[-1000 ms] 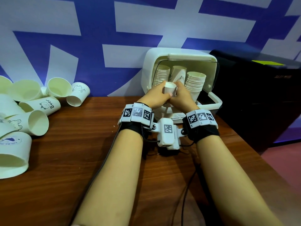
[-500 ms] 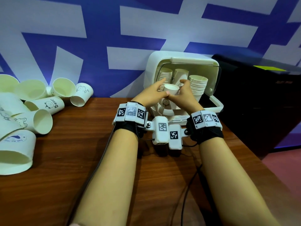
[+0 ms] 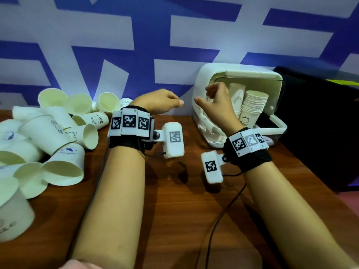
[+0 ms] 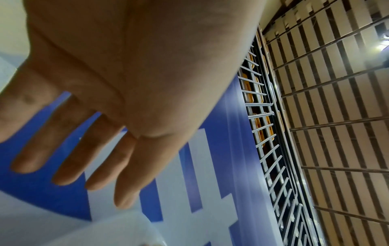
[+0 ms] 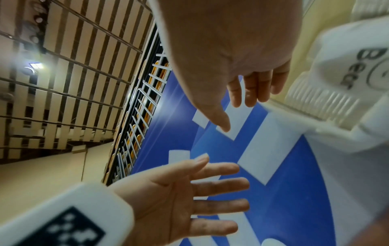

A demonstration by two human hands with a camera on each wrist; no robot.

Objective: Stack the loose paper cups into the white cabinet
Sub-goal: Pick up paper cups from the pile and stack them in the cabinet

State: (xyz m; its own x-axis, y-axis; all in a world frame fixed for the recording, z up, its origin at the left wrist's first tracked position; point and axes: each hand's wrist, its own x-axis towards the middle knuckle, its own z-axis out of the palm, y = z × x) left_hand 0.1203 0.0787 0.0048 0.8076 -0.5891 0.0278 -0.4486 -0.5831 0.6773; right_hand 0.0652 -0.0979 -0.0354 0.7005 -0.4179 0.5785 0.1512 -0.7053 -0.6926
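The white cabinet (image 3: 209, 78) stands open at the back right of the wooden table, with stacks of paper cups (image 3: 254, 104) inside it; the stacked cups (image 5: 328, 93) also show in the right wrist view. Several loose paper cups (image 3: 58, 131) lie in a heap at the left. My left hand (image 3: 161, 102) hovers empty, left of the cabinet, its fingers (image 4: 69, 153) straight. My right hand (image 3: 217, 98) is in front of the cabinet's opening, empty, fingers (image 5: 250, 93) loosely bent. The left hand (image 5: 189, 196) also appears in the right wrist view, palm spread.
A black box (image 3: 320, 123) stands right of the cabinet. The cabinet's lowered door (image 3: 279, 125) juts toward the front. A black cable (image 3: 219, 216) runs over the brown table (image 3: 174, 210). A blue and white wall (image 3: 136, 45) closes the back.
Both hands have let go of the cup they held at the cabinet and drawn back; the left hand has swung left, away from the cabinet. The head view has turned left.
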